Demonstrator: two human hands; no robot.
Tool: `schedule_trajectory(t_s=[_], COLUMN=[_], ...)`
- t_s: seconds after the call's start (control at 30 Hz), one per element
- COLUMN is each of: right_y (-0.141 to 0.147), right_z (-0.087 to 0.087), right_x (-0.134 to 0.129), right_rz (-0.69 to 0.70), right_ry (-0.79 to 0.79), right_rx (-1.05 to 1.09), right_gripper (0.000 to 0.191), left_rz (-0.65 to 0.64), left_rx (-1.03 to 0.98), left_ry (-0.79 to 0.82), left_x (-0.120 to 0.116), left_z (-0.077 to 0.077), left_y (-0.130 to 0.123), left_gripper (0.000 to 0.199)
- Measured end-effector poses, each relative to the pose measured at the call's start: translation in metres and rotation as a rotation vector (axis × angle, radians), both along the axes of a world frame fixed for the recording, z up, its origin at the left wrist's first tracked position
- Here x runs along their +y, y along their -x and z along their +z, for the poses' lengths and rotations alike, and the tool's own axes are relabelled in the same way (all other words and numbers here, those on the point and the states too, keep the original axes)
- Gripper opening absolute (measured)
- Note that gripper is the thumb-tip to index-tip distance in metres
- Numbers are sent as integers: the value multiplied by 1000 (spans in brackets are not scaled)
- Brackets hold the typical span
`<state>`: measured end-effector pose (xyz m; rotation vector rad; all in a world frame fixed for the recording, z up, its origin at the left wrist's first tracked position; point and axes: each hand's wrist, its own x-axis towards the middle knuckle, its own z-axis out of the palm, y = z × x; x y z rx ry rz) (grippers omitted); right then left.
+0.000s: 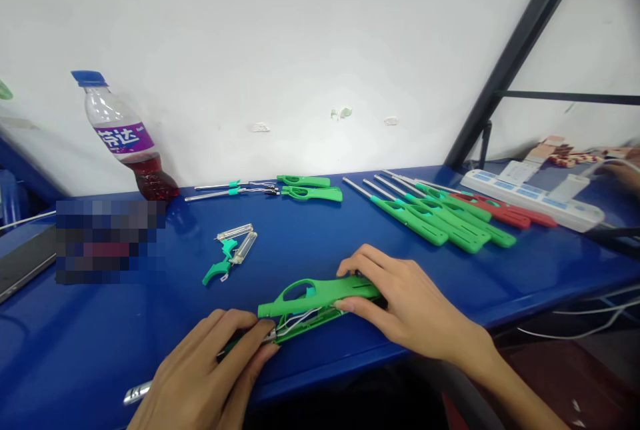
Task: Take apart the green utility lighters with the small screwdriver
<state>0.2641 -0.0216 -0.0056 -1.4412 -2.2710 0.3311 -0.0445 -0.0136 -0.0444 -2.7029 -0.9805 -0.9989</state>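
A green lighter casing lies near the front edge of the blue table, its two halves partly apart with white wires and a teal part showing between them. My left hand grips the narrow front end, where a metal tube sticks out beyond the hand at lower left. My right hand holds the wide handle end, thumb on the near side and fingers over the far side. Behind the casing lie teal triggers and small clear fuel tanks.
Green lighters and red ones lie at right by a white power strip. Green casings and metal tubes lie along the wall. A bottle leans at left. Another person's hand shows far right.
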Motion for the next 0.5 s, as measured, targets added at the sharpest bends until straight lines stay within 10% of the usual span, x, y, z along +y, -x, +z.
schedule_trajectory(t_s=[0.5], right_y=[-4], right_z=[-4], right_x=[0], right_rz=[93], right_ry=[-86], right_rx=[94], right_gripper=[29], left_rz=[67], left_rx=[-31], left_ry=[-41], left_x=[0], left_z=[6], left_y=[-1], left_gripper=[18])
